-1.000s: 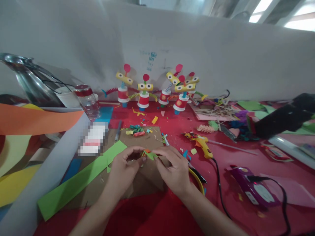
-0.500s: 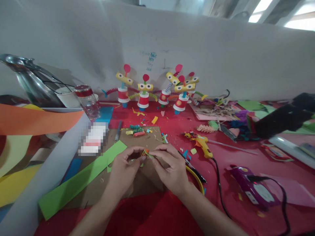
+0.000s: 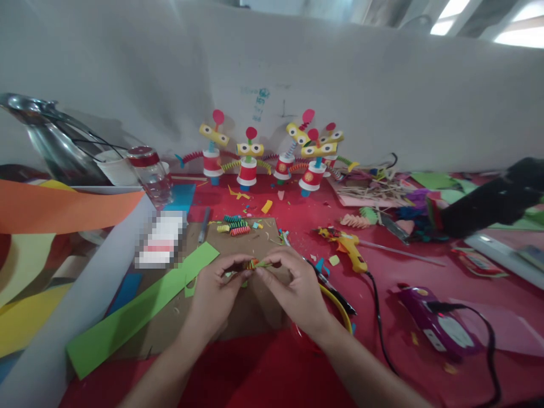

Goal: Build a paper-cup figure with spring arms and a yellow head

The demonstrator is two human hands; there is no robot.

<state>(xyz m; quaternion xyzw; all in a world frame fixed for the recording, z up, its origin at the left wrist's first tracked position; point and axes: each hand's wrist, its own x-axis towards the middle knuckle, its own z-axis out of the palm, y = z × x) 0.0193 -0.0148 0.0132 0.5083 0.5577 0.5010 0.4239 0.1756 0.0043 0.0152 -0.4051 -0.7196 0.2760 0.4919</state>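
Note:
Between my fingertips is a small folded paper spring [image 3: 250, 264] in orange and green, held over a brown cardboard sheet [image 3: 238, 241]. My left hand [image 3: 216, 289] pinches its folded part with thumb and forefinger. On the other side, my right hand [image 3: 293, 289] pinches the loose green strip end [image 3: 264, 263]. Several finished paper springs [image 3: 238, 226] in blue, yellow and pink lie just beyond on the cardboard. A long green paper strip [image 3: 144, 311] runs beside my left hand. Under my right wrist sits a yellow-rimmed round thing [image 3: 340, 306], partly hidden.
Several paper-cup figures [image 3: 247, 170] stand along the wall. A yellow glue gun [image 3: 352, 252] with its cord lies right, near a purple power strip [image 3: 437, 323]. A black marker [image 3: 340, 297] is beside my right hand. A lidded glass jar [image 3: 151, 175] stands left.
My right fingers have shifted slightly at the spring, and the green strip end now points more to the right. My left hand has hardly moved.

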